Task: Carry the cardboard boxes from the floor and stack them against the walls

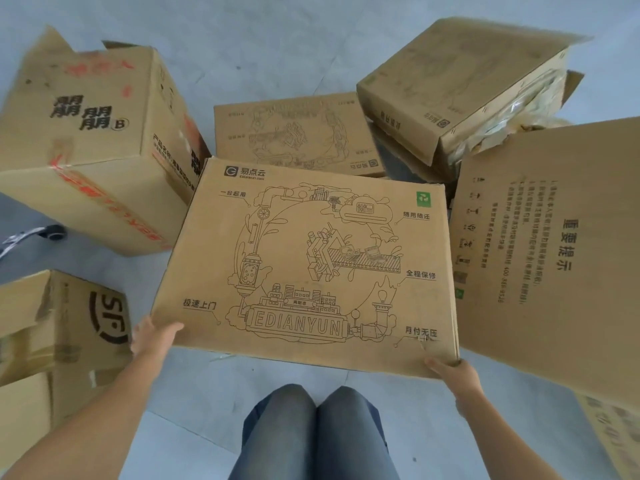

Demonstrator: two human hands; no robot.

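- Printed box (311, 265) held low over the floor (277, 46), ringed by other boxes.
- Left hand (152, 336) and right hand (453, 374) clamp its near corners, fingers tucked beneath.
- Suggest: keep it level and lift it clear of its neighbours before turning.
- Held box closed, contents unseen.
- Open box (460, 88) shows crumpled plastic wrap (519, 109) inside.

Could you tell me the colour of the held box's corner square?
Green: the square on the box, best in the head view.
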